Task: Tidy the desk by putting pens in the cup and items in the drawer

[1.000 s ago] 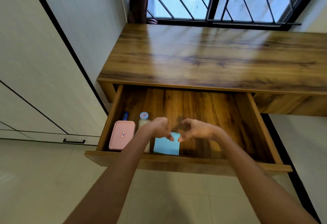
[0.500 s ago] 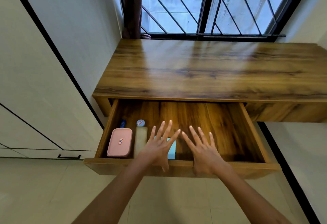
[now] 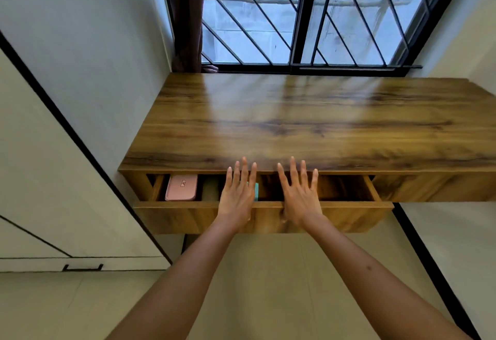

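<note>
Pushing the drawer (image 3: pixel 188 217) shut looks like the last bit: left hand (image 3: pixel 237 200) and right hand (image 3: pixel 300 201) lie flat on its front, fingers straight, gripping nothing. Pink box (image 3: pixel 181 188) sits inside, table (image 3: pixel 308 122) looks tidy, no cup or pens visible.

head view, looking forward and down, close over desk (image 3: pixel 308 124) and drawer (image 3: pixel 188 217)

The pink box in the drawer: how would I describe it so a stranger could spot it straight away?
Start at the wooden desk under the window and look at the drawer partly open below its front edge. The pink box lies flat at the drawer's far left end, left of both hands. It is the only pink thing there, with rounded corners and a tiny mark on its lid.
</note>
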Demonstrator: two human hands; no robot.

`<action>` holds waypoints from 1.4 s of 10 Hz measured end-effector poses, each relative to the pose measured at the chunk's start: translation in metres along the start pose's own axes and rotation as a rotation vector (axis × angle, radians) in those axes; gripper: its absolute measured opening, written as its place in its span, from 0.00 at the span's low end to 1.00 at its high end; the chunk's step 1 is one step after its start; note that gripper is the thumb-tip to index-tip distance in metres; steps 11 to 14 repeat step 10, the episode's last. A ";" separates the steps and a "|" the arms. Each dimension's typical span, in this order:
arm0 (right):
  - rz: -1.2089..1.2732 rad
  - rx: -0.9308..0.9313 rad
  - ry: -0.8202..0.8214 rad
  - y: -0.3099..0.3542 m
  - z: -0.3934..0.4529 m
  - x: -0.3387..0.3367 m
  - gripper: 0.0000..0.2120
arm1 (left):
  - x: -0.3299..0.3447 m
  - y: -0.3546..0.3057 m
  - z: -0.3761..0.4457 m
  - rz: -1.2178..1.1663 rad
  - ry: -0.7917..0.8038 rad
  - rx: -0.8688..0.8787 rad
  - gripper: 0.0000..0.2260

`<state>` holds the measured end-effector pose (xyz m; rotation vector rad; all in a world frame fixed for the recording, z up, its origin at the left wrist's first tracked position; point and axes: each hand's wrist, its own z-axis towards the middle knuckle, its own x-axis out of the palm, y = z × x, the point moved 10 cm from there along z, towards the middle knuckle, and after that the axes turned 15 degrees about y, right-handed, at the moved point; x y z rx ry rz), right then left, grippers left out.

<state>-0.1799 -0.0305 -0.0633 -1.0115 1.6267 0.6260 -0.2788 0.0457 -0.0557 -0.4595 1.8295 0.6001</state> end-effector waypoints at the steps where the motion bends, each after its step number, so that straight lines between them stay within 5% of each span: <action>1: -0.024 0.038 0.031 -0.004 0.024 -0.006 0.53 | -0.014 -0.002 0.016 0.101 -0.002 0.010 0.36; 2: -0.108 0.077 -0.008 -0.008 0.038 -0.016 0.37 | -0.033 -0.005 0.027 0.169 -0.045 0.032 0.17; 4: -0.202 0.089 -0.186 -0.003 0.048 -0.038 0.12 | -0.050 -0.014 0.038 0.274 -0.073 0.078 0.07; 7: -0.128 0.071 -0.265 -0.007 0.040 -0.045 0.11 | -0.047 -0.017 0.043 0.314 -0.081 0.108 0.06; 9: 0.255 -0.015 -0.125 -0.028 0.044 -0.057 0.25 | -0.074 0.019 0.044 -0.010 -0.246 0.099 0.23; 10: 0.360 0.052 -0.221 -0.046 0.046 -0.080 0.24 | -0.090 0.030 0.054 -0.044 -0.281 -0.004 0.23; 14: 0.360 0.052 -0.221 -0.046 0.046 -0.080 0.24 | -0.090 0.030 0.054 -0.044 -0.281 -0.004 0.23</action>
